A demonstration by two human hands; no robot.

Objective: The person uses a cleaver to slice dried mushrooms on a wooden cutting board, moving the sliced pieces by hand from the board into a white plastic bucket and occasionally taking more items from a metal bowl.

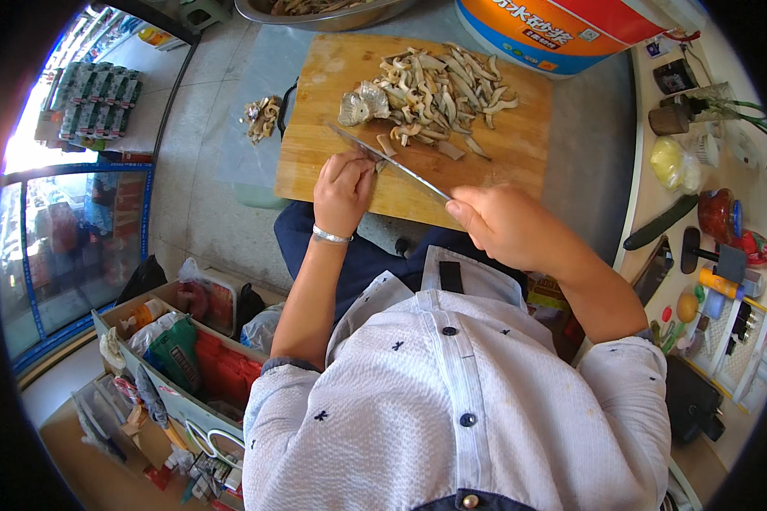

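Note:
My right hand [503, 223] is closed round the handle of a knife [409, 172], whose thin blade slants up and left over the near part of a wooden cutting board [315, 72]. Below the blade, my left hand [344, 189] is bent with its fingers pinched together at the board's near left edge. A small mushroom piece, mostly hidden by the fingers and blade, seems to be in them. Beyond the blade lie a larger pale mushroom chunk [364, 103] and a heap of sliced mushrooms [439, 85]. A few slices lie loose near the knife.
Mushroom scraps [262, 119] sit left of the board. A metal basin [328, 19] and a large printed bucket [545, 38] stand behind it. On the right, a counter holds a cucumber [661, 221], a jar [719, 215] and small items. An open box [187, 353] of packets is at lower left.

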